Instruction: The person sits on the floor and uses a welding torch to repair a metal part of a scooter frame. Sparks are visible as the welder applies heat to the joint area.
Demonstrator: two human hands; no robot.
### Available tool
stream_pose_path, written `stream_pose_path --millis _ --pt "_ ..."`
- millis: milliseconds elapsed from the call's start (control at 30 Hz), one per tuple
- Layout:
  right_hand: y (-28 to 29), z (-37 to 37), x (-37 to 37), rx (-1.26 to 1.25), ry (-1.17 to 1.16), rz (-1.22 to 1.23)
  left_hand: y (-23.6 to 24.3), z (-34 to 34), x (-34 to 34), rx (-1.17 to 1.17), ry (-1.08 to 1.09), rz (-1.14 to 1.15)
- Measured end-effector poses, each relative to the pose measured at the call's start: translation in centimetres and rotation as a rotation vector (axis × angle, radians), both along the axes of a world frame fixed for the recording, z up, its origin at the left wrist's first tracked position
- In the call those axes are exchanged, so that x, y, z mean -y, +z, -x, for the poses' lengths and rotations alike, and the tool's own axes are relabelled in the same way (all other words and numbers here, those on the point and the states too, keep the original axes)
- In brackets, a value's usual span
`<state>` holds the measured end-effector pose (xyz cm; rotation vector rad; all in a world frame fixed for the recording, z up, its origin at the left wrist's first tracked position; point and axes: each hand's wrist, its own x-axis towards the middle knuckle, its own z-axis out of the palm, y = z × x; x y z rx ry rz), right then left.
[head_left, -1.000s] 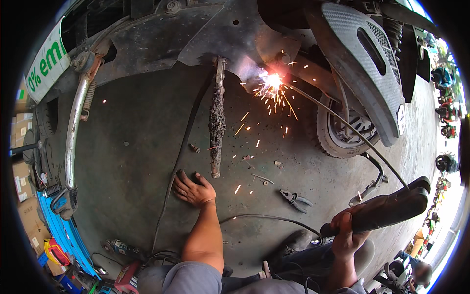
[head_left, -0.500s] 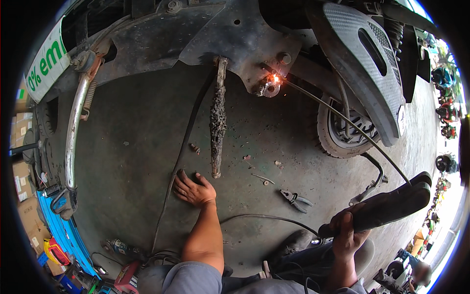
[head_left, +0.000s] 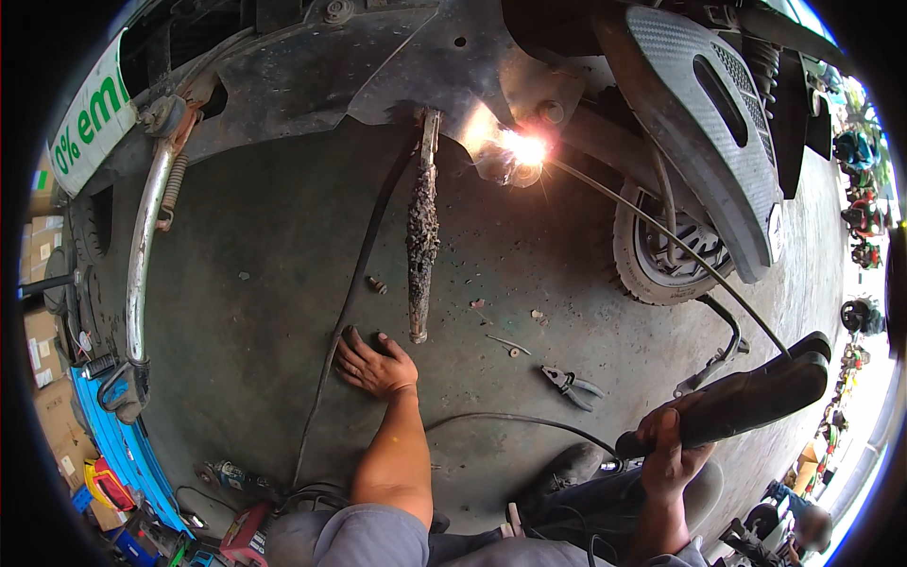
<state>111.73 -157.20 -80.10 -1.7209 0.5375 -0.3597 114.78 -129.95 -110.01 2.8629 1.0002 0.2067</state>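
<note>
I hold a black welding electrode holder (head_left: 727,397) in my right hand (head_left: 673,444); its long thin rod (head_left: 672,238) runs up-left to a bright glow (head_left: 524,148) on a dark metal bracket (head_left: 510,71) under the vehicle. My left hand (head_left: 374,364) rests on the concrete floor, fingers spread, beside a black cable (head_left: 310,416). Just above it, a crusted, slag-covered metal bar (head_left: 421,236) hangs from the frame. Pliers (head_left: 572,387) lie on the floor between my hands.
A chrome stand with a spring (head_left: 146,255) is at left, a wheel (head_left: 642,283) and grey panel (head_left: 699,113) at right. A power tool (head_left: 231,475), red box (head_left: 246,529), blue rail (head_left: 118,444) and cardboard boxes (head_left: 52,425) sit lower left. Small debris (head_left: 512,350) dots the floor.
The arc's shower of sparks shrank to a small orange spot half a second ago and is now a bright white glow with few sparks. My hands have hardly moved.
</note>
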Motion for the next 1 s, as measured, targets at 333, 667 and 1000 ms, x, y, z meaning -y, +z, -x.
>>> stream_pose_path --millis 333,667,1000 --pt "-0.16 0.11 0.28 -0.013 0.006 0.014 0.09 0.01 -0.06 -0.013 0.001 0.004" --pt "-0.28 0.03 0.28 0.007 0.043 -0.009 -0.11 0.13 -0.21 0.0 -0.007 -0.001" --pt "-0.28 -0.33 -0.03 0.007 0.033 -0.005 0.06 0.05 -0.12 0.004 -0.01 0.006"
